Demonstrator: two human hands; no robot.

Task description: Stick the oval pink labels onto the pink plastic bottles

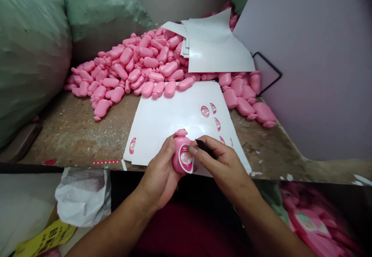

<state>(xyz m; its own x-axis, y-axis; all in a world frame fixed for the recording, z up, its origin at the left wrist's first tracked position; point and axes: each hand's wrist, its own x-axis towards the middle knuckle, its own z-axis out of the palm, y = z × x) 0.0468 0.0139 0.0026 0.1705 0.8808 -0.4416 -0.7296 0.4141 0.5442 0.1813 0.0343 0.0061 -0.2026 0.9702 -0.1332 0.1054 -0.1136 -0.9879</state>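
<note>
My left hand (159, 172) is wrapped round a small pink plastic bottle (180, 148), held upright over the table's near edge. An oval pink-and-white sticker (186, 159) sits on the bottle's front. My right hand (223, 162) presses a fingertip against the sticker's upper edge and pinches a thin black tool (205, 146) between its fingers. Under both hands lies a white sticker sheet (168, 121) with a few oval stickers left along its right side and one at its left edge.
A big heap of pink bottles (136, 67) covers the back of the worn brown table (72, 129). Loose white backing sheets (215, 44) lie on the heap. Green sacks (29, 48) stand at the left, a purple board (314, 55) at the right, a white plastic bag (83, 195) below.
</note>
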